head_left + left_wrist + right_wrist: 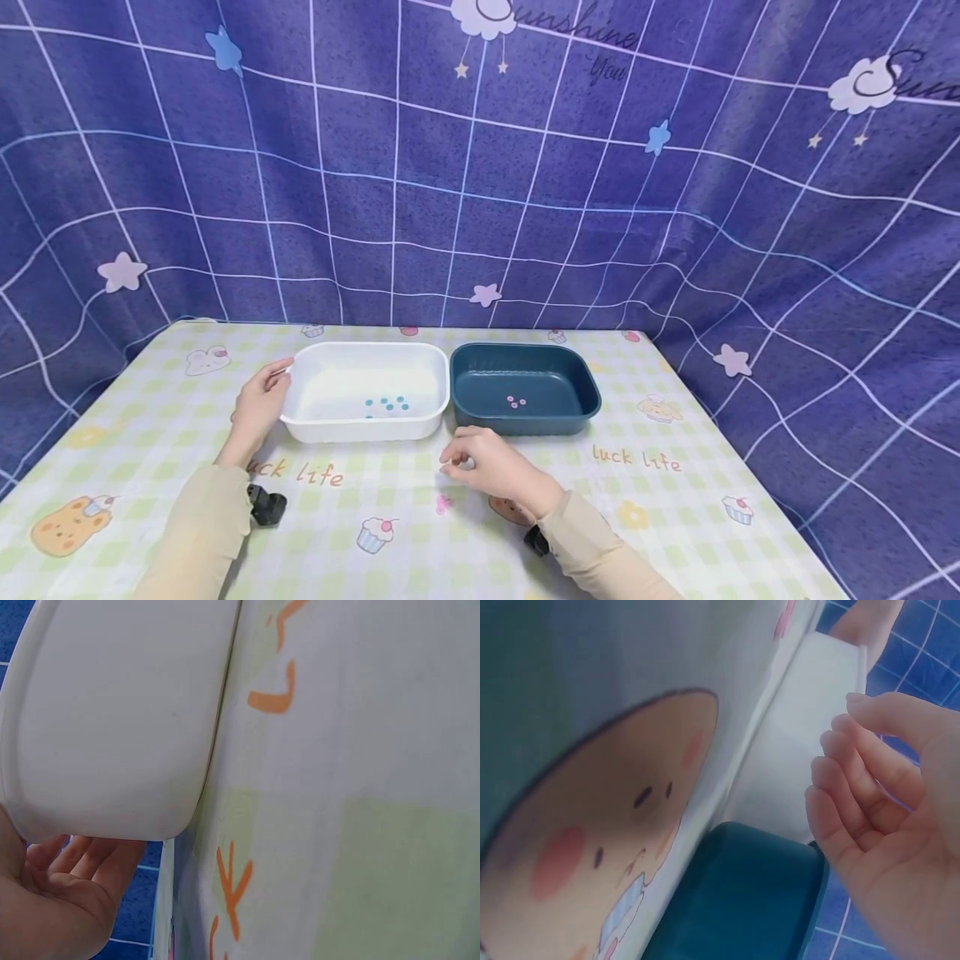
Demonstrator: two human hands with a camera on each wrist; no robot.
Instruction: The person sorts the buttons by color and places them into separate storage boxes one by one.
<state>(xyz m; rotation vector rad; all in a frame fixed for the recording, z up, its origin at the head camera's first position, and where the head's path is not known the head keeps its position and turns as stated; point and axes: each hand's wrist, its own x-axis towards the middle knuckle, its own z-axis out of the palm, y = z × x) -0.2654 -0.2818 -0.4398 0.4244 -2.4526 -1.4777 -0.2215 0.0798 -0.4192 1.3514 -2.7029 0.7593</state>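
My left hand [258, 402] holds the left end of a white plastic basin [360, 429], fingers along its outer end wall. In the left wrist view part of that hand is hidden behind the basin [120, 727]. Several small blue-green rings [386, 407] lie on the basin's floor. A dark teal basin [525, 425] stands against its right side, with several small pink rings [513, 403] inside. In front of where the two basins meet, my right hand [491, 467] hovers with loosely bent fingers [847, 772] and nothing held.
A checked cloth with printed cartoons and lettering covers the table [420, 558]. Below the right hand shows a pink patch [444, 503] on the cloth. Blue gridded curtains [360, 208] hang behind the table and along its sides.
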